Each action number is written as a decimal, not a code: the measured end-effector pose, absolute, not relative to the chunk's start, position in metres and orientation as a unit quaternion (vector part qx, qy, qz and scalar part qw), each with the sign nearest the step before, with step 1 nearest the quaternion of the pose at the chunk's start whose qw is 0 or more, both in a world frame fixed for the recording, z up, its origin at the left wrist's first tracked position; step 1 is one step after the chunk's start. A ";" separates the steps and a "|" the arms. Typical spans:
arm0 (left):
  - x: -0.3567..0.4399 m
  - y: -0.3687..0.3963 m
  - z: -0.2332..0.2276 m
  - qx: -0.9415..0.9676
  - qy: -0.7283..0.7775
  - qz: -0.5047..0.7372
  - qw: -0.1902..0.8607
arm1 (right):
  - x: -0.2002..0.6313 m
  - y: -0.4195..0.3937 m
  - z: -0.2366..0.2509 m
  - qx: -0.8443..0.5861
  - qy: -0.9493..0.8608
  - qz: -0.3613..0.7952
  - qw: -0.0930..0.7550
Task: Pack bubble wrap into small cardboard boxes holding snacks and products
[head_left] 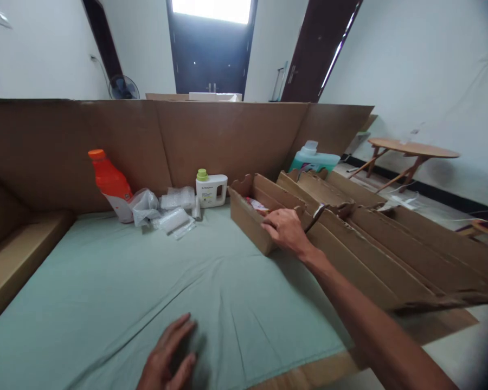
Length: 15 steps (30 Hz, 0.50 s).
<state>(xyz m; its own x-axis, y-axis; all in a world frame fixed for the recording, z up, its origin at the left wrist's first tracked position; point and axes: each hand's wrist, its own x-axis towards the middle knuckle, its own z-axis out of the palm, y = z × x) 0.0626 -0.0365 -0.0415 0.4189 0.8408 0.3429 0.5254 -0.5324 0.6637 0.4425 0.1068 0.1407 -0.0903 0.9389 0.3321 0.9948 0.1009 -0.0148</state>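
Cardboard box [250, 216] holding a red-white packet [255, 205], right hand [284, 230] gripping its wall; left hand [168, 357] open flat

Dim and soft indoors, with bright white glare from the window [211, 10] above the dark door [209, 51] and a thin strip of daylight at the open door [336, 51] on the right. Faint dark shadow under the left hand [168, 357] on the green sheet [146, 281]. Bent and stretched at the edges, blurry and dark in the right corners.
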 end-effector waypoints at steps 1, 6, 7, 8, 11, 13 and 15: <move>0.057 -0.032 -0.033 0.783 0.457 0.338 0.253 | 0.440 0.092 0.138 -0.631 -0.756 -0.103 0.141; 0.053 -0.009 0.000 0.649 0.572 0.405 0.296 | 0.431 0.018 0.129 -0.473 -0.820 -0.129 0.294; 0.057 -0.005 0.002 0.638 0.574 0.415 0.302 | 0.430 0.006 0.124 -0.487 -0.801 -0.134 0.322; 0.060 -0.002 0.004 0.633 0.571 0.421 0.309 | 0.430 -0.004 0.118 -0.513 -0.777 -0.128 0.341; 0.072 0.003 0.003 0.641 0.547 0.418 0.339 | 0.433 -0.015 0.086 -0.595 -0.722 -0.020 0.353; 0.078 0.004 0.000 0.648 0.531 0.414 0.356 | 0.434 -0.005 0.061 -0.623 -0.692 0.098 0.351; 0.084 0.004 -0.005 0.653 0.519 0.419 0.359 | 0.428 0.014 0.040 -0.632 -0.657 0.205 0.356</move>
